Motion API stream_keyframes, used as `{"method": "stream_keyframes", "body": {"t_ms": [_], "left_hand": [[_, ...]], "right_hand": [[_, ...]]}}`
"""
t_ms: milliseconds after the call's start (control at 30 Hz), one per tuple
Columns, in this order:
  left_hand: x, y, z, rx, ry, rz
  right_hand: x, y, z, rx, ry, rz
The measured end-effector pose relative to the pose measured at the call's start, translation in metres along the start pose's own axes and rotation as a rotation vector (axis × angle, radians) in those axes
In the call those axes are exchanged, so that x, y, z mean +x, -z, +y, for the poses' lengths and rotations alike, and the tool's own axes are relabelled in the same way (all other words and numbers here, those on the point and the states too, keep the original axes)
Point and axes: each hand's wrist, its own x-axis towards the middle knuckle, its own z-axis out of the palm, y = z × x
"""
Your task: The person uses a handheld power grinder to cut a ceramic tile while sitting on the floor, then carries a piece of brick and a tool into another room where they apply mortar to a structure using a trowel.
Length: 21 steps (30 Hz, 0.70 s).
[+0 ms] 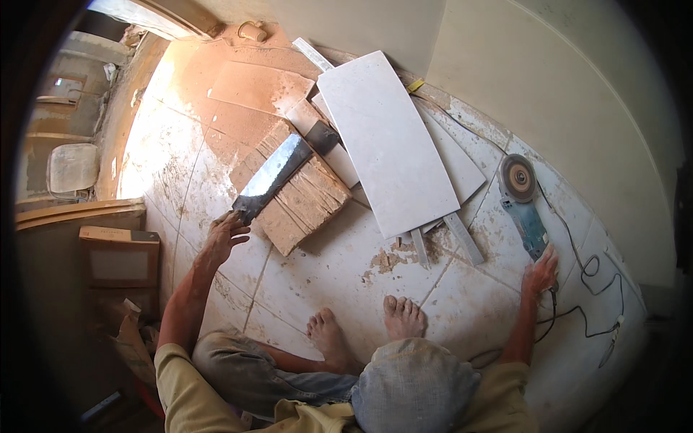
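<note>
My left hand point(229, 232) grips the near end of a glossy dark strip of tile or stone point(278, 173). The strip lies slantwise across a scored, dusty brown block point(303, 206) on the floor. A small dark piece point(322, 137) sits beside its far end. Out to the right, my right hand point(541, 271) is closed round the rear of a teal angle grinder point(528, 227). The grinder rests on the floor with its round disc point(517, 177) pointing away from me. I cannot tell whether the disc is turning.
A long white slab point(390, 144) lies over other pieces and metal straightedges point(463, 238) ahead. The grinder's black cord point(588, 289) loops along the right floor by the wall. Reddish dust point(188, 79) covers the far left. Cardboard boxes point(119, 263) stand at left. My bare feet point(403, 316) are close.
</note>
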Motion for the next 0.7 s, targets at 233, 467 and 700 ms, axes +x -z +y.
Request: {"method": "stream_keyframes", "body": {"t_ms": [233,467,700], "left_hand": [[0.015,-0.014,0.002,-0.068,-0.070,-0.052],[0.037,0.013,-0.037,0.084,-0.328,-0.064],[0.029,-0.005,-0.016,0.118,-0.369,-0.102]], "right_hand": [[0.003,0.026,-0.001,-0.039,0.033,-0.135],[0.021,0.027,0.012,0.105,0.244,-0.009],[0.009,0.033,0.015,0.097,0.260,-0.067]]}}
